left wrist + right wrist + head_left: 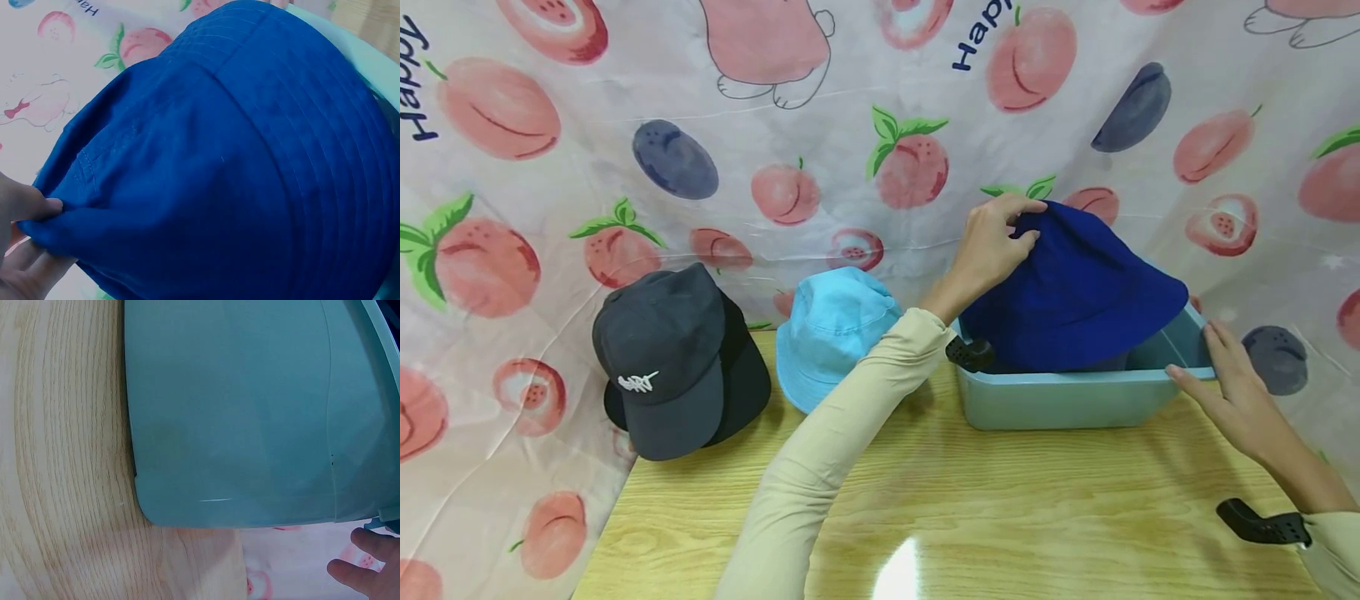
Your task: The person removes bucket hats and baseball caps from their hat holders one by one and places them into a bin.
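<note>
"Hands first: what is each one doing?"

"Left hand [1000, 237] pinches the crown [181, 175] of a deep-blue, soft fabric bucket hat [1067, 292] between thumb and fingers. Right hand [1240, 404] has its fingers extended, touching the near right corner of a pale blue-green, rectangular plastic box [1052, 406]."

"And where is that hat?"

"Over and partly inside the box, crown raised, its wide stitched brim [337, 156] towards the near rim [1150, 375]. Whether anything supports it underneath, I can't tell. Left of the box, on the pale wood-grain table [985, 517], sits a sky-blue fabric bucket hat [838, 325]."

"How would you handle this well?"

"Lightly and slowly. A gentle pinch should spare the crown creases, and the broad, floppy brim could snag on the rim. Light, even contact from the right hand is probably enough to steady the box; a hard push might slide it."
</note>
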The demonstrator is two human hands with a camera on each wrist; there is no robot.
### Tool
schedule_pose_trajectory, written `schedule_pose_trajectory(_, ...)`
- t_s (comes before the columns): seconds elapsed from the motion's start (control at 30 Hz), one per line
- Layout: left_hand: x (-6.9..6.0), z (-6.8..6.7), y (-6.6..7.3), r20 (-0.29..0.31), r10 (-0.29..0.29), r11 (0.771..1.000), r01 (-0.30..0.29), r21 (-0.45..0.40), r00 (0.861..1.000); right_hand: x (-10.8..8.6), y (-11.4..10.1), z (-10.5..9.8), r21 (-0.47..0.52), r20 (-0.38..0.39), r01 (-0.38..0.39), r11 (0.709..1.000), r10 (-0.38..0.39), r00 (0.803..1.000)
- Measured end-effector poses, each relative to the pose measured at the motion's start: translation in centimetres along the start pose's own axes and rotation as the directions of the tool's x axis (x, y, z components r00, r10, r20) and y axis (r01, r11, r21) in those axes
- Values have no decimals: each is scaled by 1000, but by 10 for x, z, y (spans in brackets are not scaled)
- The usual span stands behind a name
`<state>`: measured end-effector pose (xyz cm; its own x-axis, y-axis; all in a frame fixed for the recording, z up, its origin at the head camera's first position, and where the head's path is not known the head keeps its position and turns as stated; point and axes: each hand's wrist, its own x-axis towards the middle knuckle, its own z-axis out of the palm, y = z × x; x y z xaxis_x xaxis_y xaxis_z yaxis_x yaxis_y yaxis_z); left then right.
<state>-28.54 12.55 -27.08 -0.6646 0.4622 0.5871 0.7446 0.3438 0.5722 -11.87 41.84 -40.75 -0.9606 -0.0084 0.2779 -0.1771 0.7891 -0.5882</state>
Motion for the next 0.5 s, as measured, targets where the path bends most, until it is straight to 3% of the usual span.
schedule_pose_trajectory(0.17,-4,7,-1,51,11,999,-13,48,999,-3,-1,1,2,-11,6,1000,-6,1000)
schedule_pose_trajectory(0.5,-13,18,6,147,-71,975,37,220,987,-5,-2,3,12,-20,5,1000,-5,1000)
